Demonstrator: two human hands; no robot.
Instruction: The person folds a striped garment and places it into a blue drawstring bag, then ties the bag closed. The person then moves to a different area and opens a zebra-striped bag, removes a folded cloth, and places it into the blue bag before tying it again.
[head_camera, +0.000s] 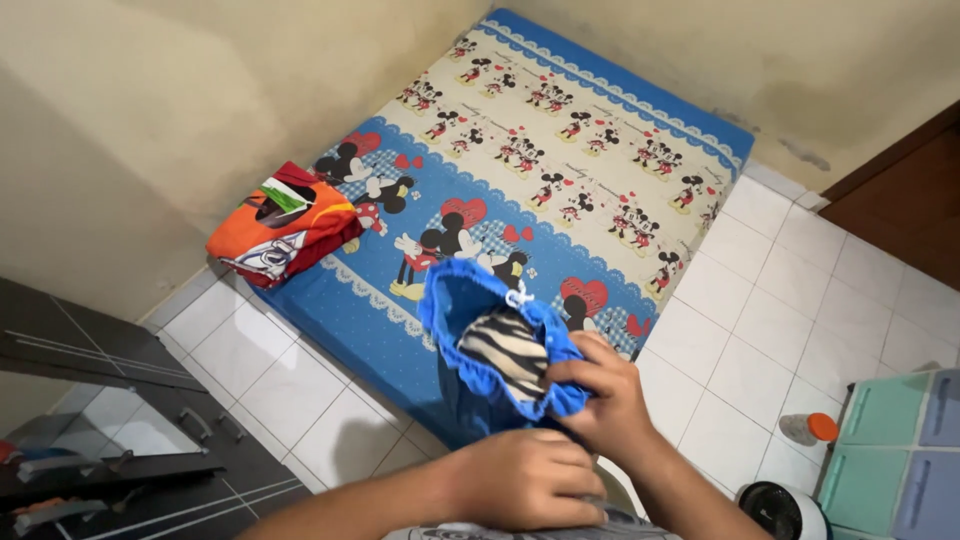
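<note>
At the left, one folded orange cloth (285, 222) lies on the mattress (560, 150) corner, touching the wall side. In the middle, one pair of blue shorts (470, 310) is held above the mattress's near edge; the waistband opens up, toward the camera, and the long axis hangs downward. A striped lining shows inside. The left hand (525, 478) is closed in a fist below it. The right hand (600, 395) pinches the waistband. White floor tiles (760, 330) lie free at the right.

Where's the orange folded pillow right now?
In the head view, the orange folded pillow lies at left, on the near-left corner of the cartoon-print mattress by the wall, up-left of the blue shorts.
</note>
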